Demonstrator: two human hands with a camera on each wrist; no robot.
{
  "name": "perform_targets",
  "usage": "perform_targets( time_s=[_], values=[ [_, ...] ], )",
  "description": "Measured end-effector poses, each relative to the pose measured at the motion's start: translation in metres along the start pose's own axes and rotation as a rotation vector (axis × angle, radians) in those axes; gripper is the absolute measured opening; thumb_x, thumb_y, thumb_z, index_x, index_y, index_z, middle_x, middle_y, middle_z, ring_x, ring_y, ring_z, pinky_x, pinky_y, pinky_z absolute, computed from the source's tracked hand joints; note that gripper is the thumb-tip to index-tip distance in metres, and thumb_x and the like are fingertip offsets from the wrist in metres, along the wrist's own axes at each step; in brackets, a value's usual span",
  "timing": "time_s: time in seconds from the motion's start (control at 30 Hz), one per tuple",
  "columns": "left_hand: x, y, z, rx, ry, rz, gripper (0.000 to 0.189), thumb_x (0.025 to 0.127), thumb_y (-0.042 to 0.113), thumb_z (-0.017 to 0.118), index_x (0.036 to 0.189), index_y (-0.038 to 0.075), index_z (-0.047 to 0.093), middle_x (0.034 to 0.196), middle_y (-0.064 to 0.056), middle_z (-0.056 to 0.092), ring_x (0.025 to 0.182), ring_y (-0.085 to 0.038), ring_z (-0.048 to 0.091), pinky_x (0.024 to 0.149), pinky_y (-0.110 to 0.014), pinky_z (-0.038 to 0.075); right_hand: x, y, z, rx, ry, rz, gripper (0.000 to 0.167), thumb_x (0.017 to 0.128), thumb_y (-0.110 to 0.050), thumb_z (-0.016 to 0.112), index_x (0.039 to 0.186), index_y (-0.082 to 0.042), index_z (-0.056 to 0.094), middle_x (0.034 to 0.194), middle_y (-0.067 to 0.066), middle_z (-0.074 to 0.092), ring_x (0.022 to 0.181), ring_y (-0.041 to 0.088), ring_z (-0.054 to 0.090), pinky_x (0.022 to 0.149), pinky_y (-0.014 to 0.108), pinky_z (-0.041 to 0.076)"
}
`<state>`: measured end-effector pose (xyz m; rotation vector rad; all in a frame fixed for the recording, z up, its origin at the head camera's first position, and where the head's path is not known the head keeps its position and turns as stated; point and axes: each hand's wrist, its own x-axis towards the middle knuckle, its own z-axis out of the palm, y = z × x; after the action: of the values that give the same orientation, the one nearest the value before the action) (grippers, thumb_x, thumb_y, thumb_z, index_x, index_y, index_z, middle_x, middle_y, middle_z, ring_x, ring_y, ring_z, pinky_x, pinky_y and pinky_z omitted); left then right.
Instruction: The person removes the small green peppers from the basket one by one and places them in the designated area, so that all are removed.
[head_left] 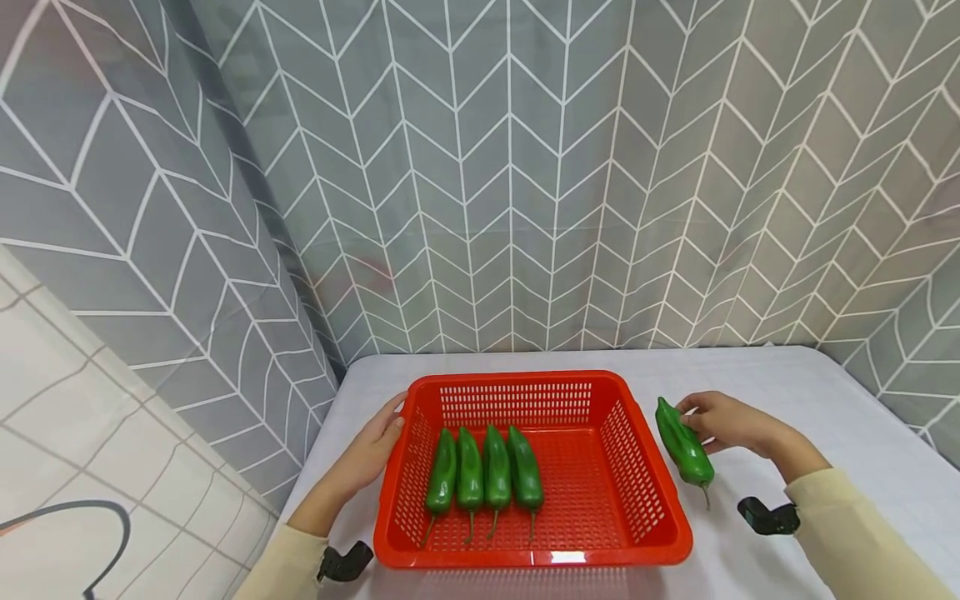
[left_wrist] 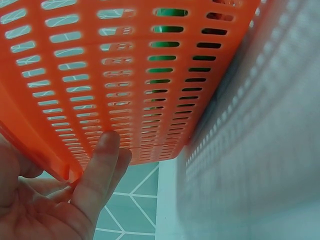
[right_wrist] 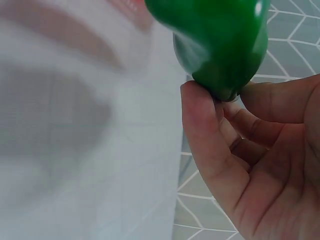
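Note:
A red plastic basket (head_left: 465, 560) with slotted walls stands on the table, and several long green peppers (head_left: 483, 471) lie side by side in its left half, stems toward the near edge. My left hand (head_left: 377, 442) grips the basket's left rim; in the left wrist view its fingers (left_wrist: 102, 160) reach under the rim against the outer wall. To the right of the basket, my right hand (head_left: 723, 423) pinches another green pepper (head_left: 684, 446) between thumb and fingers, its stem pointing toward the near side. The right wrist view shows this pepper (right_wrist: 220, 40) raised over the white cloth.
A white cloth (head_left: 780, 383) covers the table under the basket. Grey curtains (head_left: 525, 208) with white zigzag lines hang behind and at both sides. White tiles (head_left: 90, 417) show at the left, with a dark cable (head_left: 123, 533) in front of them.

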<state>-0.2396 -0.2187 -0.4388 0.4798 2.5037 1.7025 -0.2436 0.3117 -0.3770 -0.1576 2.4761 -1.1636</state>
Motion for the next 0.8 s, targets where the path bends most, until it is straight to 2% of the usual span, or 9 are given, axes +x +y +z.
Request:
perform_targets(
  time_s=[0.4,0.67,0.8],
  values=[
    [0.0,0.0,0.001,-0.008,0.003,-0.009,0.052,0.111,0.016,0.04,0.16,0.006,0.025,0.14,-0.027,0.054,0.104,-0.03,0.069,0.086,-0.038,0.059,0.014,0.017,0.013,-0.016,0.007,0.036,0.028,0.102,-0.004,0.049,0.121,0.016,0.053,0.102,0.015,0.063,0.085,0.023,0.067,0.076,0.043,0.062],
    [-0.002,-0.002,0.002,0.011,-0.012,0.0,0.05,0.111,0.016,0.038,0.159,0.005,0.026,0.139,-0.027,0.054,0.106,-0.029,0.068,0.09,-0.037,0.058,0.019,0.027,0.021,-0.028,-0.002,0.059,0.025,0.102,-0.003,0.048,0.118,0.015,0.055,0.098,0.013,0.062,0.081,0.02,0.063,0.072,0.039,0.062],
    [-0.001,0.001,0.0,0.017,0.0,0.004,0.05,0.111,0.016,0.039,0.159,0.006,0.026,0.139,-0.027,0.055,0.105,-0.029,0.069,0.089,-0.037,0.058,0.02,0.029,0.023,-0.027,0.004,0.055,0.025,0.102,-0.003,0.049,0.118,0.015,0.056,0.097,0.012,0.062,0.079,0.019,0.062,0.07,0.038,0.062]
  ],
)
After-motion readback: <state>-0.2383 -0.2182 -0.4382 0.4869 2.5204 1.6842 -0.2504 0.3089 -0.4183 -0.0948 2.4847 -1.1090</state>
